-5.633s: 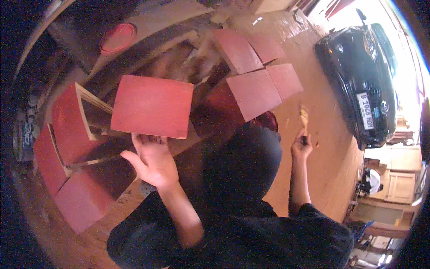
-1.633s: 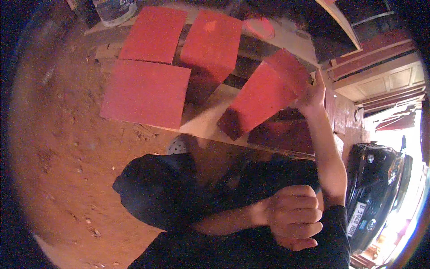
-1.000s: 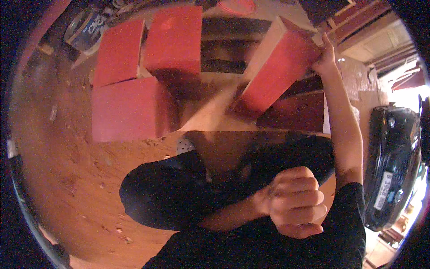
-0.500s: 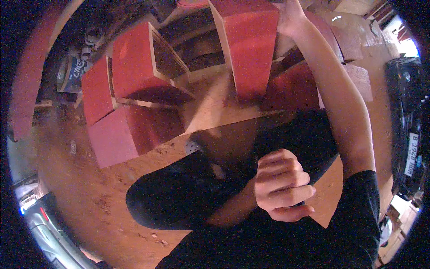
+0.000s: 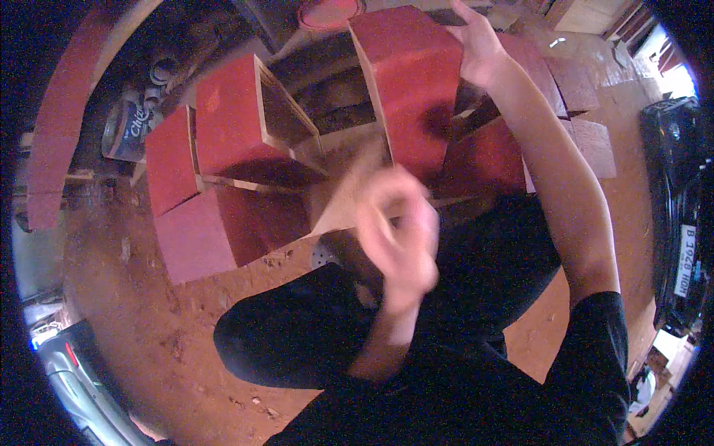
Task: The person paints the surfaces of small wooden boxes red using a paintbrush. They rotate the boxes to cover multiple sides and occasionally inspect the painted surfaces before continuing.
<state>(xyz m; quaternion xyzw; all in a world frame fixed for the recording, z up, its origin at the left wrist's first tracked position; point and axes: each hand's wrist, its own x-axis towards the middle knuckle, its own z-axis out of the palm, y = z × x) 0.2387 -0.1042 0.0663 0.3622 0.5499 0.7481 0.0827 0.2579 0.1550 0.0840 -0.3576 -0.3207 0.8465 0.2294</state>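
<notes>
My left hand (image 5: 398,230) is raised over my lap, in front of a red wooden box. Its fingers curl into a ring. Motion blurs it, and whatever lies inside the curl is too unclear to name. At the upper right, my right hand (image 5: 482,53) is at the right edge of the tall red wooden box (image 5: 413,89), its visible fingers stretched out and apart. That box has pale bare edges and stands on a light wooden board (image 5: 343,202). More red boxes (image 5: 230,115) with open sides stand to the left.
A pink-red panel (image 5: 195,236) lies left of my knee, and flat red boards (image 5: 573,85) lie at the upper right. A blue-labelled container (image 5: 132,128) and a round red-topped tub (image 5: 331,10) stand farther back. Parked vehicles (image 5: 673,208) flank the brown ground.
My left hand has swung up and leftward from my lap toward the tall red box. My right hand's fingers now show beside the box edge. The view has shifted slightly.
</notes>
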